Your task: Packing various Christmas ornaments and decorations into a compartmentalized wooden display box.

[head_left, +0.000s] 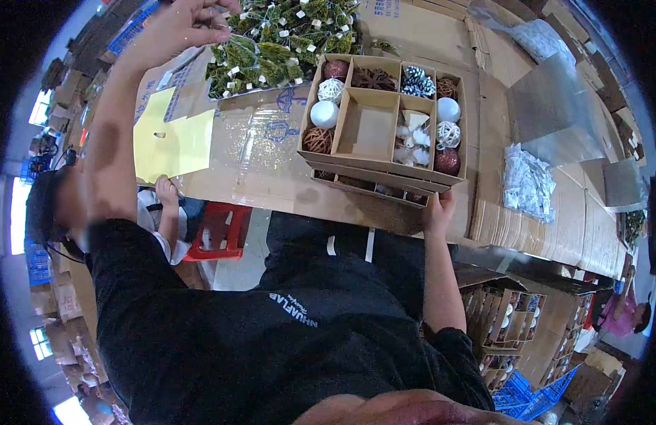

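Note:
At the top left, my left hand (200,23) reaches over a pile of green moss-like sprigs (285,42) with small white cube tags. Its thumb and fingertips are apart beside the nearest sprigs; the frame's edge crops part of it. My right hand (440,211) grips the near right corner of a divided cardboard box (381,172), stacked on another such box (367,190). In the upper box's compartments lie dark red balls (447,161), white balls (324,114), rattan balls (318,140), a pine cone (418,82) and cotton pieces (413,145). Its large middle compartment (367,124) is bare.
Yellow paper (173,138) lies on the cardboard-covered table (271,173). To the right are a bag of white packets (528,183) and clear plastic sheeting (555,106). A person in a cap (48,205) is at the left near a red stool (220,230). More filled boxes (512,319) stand at lower right.

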Tool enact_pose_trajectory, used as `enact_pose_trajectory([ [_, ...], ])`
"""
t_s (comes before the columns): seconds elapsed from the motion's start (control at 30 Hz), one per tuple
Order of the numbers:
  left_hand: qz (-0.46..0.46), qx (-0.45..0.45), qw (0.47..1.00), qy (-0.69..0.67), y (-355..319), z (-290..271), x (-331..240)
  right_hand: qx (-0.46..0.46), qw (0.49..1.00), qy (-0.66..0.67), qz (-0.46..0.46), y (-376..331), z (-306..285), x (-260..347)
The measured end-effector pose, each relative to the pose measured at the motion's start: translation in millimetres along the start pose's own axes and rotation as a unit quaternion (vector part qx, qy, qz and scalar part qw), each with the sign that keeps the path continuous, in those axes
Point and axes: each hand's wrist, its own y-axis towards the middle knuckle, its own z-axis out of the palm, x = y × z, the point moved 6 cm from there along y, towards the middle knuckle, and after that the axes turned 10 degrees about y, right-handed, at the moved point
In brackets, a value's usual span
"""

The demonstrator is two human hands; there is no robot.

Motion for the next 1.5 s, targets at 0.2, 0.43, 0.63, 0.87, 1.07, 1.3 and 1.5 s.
enact_pose_trajectory([
  [0.2,-0.01,0.133,0.989,-0.067,-8.3,58.4,-1.0,-0.036,0.999,-0.008,0.022,-2.5,-4.1,-4.7],
  [0.43,-0.041,0.088,0.993,-0.064,-4.3,163.2,25.5,-0.024,0.997,-0.069,-0.02,6.7,-2.0,-2.2],
  [0.63,-0.056,-0.001,0.987,-0.151,-5.0,131.1,19.7,-0.04,0.997,0.064,0.035,17.6,-16.3,-3.1],
  [0.87,0.051,-0.177,0.981,-0.054,-24.2,49.8,-9.0,-0.06,0.988,-0.117,-0.085,57.8,-17.1,117.7],
  [1.07,0.135,-0.116,0.982,-0.07,-26.8,19.2,-71.2,0.048,0.965,0.001,-0.26,38.8,118.9,279.2],
  [1.3,0.156,-0.095,0.977,-0.111,-36.3,21.6,-129.5,0.303,0.888,-0.257,-0.231,17.5,262.2,287.8],
  [1.5,0.214,-0.126,0.961,-0.123,-43.3,17.8,-170.2,0.339,0.89,-0.232,-0.2,29.8,299.8,265.5],
])
